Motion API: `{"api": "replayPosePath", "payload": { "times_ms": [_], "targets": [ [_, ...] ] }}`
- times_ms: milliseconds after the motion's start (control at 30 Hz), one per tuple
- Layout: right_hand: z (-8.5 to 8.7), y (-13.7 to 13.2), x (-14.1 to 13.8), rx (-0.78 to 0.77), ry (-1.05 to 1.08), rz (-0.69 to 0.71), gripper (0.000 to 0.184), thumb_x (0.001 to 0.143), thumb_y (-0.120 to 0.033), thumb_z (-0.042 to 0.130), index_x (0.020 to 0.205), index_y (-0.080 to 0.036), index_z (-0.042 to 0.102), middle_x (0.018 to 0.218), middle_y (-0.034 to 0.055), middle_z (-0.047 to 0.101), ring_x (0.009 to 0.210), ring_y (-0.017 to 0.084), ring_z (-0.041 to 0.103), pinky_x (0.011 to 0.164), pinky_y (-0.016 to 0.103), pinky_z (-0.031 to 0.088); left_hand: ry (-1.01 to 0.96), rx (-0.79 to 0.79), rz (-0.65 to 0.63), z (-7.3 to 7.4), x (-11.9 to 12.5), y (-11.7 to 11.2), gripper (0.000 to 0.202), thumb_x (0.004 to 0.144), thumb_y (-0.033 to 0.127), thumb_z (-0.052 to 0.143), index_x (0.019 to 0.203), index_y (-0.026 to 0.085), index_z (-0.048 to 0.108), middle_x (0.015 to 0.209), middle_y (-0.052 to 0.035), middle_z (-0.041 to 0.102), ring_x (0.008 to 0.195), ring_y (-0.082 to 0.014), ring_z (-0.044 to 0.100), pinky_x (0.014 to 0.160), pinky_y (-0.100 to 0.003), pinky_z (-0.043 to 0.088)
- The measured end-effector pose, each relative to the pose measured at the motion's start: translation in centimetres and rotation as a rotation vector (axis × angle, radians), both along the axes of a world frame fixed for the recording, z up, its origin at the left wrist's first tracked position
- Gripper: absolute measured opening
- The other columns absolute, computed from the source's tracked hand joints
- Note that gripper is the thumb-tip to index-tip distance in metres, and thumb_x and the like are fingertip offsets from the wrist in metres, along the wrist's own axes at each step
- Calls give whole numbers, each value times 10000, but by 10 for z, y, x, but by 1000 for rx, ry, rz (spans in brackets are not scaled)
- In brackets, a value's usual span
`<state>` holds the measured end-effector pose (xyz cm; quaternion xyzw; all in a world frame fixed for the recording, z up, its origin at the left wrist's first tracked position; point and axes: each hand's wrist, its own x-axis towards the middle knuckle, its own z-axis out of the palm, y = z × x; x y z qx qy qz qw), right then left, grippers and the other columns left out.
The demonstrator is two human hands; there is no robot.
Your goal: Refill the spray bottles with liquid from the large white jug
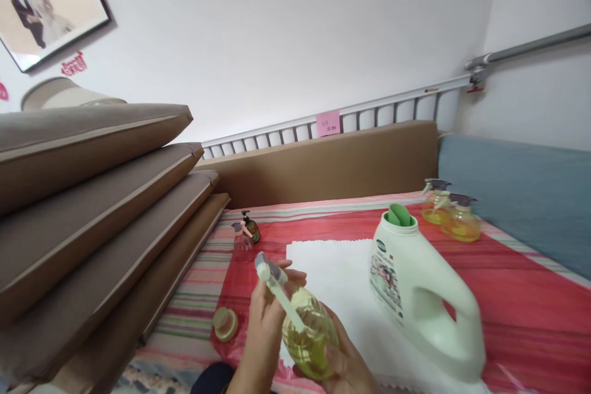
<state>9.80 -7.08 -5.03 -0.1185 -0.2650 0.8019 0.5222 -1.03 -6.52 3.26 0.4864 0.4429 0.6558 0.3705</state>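
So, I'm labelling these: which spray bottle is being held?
The ribbed, yellow-green spray bottle: right hand gripping its body, left hand at its spray head. The pink bottle and yellow-orange pair at far right stand untouched.

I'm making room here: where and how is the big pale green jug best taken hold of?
Grip the pale green jug by its handle, coming from the right, probably with the right hand once free of the spray bottle. The loop lies on that side, with a gap for fingers. Keep it upright: no cap shows over the green spout.
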Motion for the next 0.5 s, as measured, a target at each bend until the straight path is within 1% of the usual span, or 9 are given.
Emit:
{"api": "replayPosePath", "payload": {
  "times_ms": [100,200,300,400,500],
  "targets": [
    [-1,0,3,-2,-24,-17,665,571,-374,821,1147,-275,504,1035,60,656,848,244,639,606,306,496,-66,28,-73,-1,0,0,424,764,412,587,1115,176,562,945,-107,693,865,-248,636,756,-336,480],
    [0,-1,6,-7,-31,-40,647,589,-386,808,1152,-280,508,1067,67,644,887,250,630,644,329,501,-149,7,-119,-1,-1,1,418,772,417,580,1119,185,553,1007,-112,678,887,-254,635,782,-364,477],
    [1,-3,8,-6,-36,-58,604,609,-373,795,1140,-278,522,1071,67,640,894,240,626,669,329,498,-175,1,-78,3,-4,2,376,740,434,626,1006,168,610,995,-112,679,888,-259,636,802,-376,473],
    [4,-4,9,-7,-52,-80,589,609,-366,792,1127,-273,527,1056,68,642,915,252,623,650,314,488,-152,20,-14,9,-7,2,325,709,414,675,900,153,645,900,-96,693,877,-252,635,820,-364,465],
    [7,-6,9,-26,-76,-110,582,625,-369,778,1135,-275,513,1081,77,630,952,270,612,634,318,486,-164,26,17,10,-11,2,303,679,375,712,879,155,654,824,-65,694,842,-232,635,828,-342,453]
  ]
}}
